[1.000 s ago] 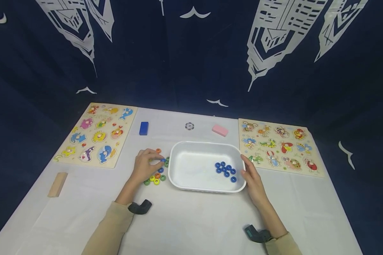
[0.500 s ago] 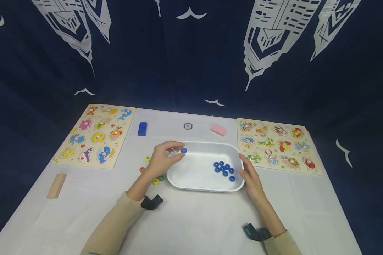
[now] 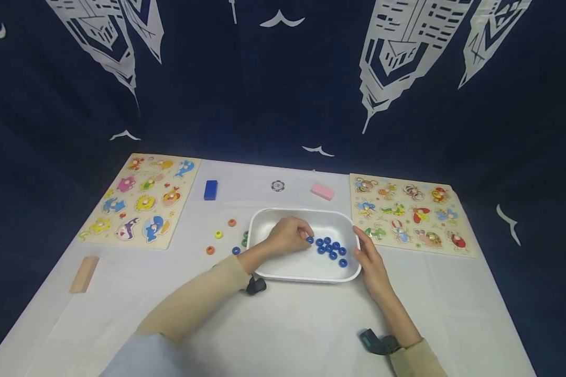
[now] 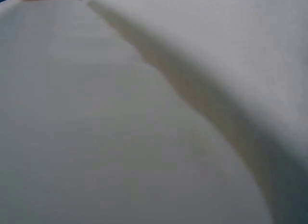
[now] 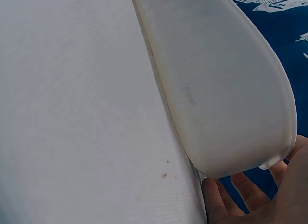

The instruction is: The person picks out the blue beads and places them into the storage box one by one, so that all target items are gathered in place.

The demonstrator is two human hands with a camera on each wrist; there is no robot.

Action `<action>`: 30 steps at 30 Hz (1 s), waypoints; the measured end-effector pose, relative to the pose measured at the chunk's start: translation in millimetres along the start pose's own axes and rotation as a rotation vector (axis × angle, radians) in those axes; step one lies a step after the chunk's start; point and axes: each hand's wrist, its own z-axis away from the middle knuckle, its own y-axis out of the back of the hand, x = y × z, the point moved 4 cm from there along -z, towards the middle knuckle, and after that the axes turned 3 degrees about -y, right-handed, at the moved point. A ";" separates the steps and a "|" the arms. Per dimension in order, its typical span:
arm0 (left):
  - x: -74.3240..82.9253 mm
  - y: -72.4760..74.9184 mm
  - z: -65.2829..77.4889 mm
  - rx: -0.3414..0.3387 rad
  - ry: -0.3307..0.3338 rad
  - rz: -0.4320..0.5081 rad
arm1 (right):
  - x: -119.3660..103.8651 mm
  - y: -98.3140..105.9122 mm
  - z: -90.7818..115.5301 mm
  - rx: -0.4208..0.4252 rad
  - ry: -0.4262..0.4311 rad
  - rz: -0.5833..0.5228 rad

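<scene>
My left hand reaches over the left part of a white tray and pinches a blue bead low inside it. Right of that bead, several more blue beads lie in a loose cluster on the tray's floor. At the tray's right end my right hand holds the rim, with thumb and fingers spread along it. In the right wrist view its fingers lie against the outer wall of the tray. The left wrist view is mostly filled by the tray's pale, blurred side.
Left of the tray lie loose beads: orange, yellow, green and blue; my left forearm covers others. Behind are a blue block, a chip and a pink block. Puzzle boards flank them; a wooden block lies left.
My left hand has carried a blue bead from the pile left of the tray, over the rim, rightward and down beside the blue cluster. My right hand has stayed at the tray's right end.
</scene>
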 end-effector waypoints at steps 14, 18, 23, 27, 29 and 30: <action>15.6 1.7 12.6 -0.021 -0.027 -0.047 | -19.1 -2.8 7.3 0.000 0.005 0.004; 27.7 26.2 41.7 0.103 -0.171 0.011 | -16.8 -4.0 5.8 -0.004 0.009 0.007; 14.2 69.2 82.9 0.328 -0.247 0.142 | -3.5 -2.3 0.3 -0.002 0.012 -0.012; -23.2 94.8 108.3 0.458 -0.163 0.191 | 6.4 -1.0 -2.5 0.004 0.023 -0.002; -43.8 101.8 118.0 0.494 -0.084 0.200 | 8.4 -0.8 -3.0 0.007 0.030 0.002; -53.2 103.8 122.1 0.507 -0.041 0.197 | 8.9 -0.9 -3.0 0.008 0.033 0.001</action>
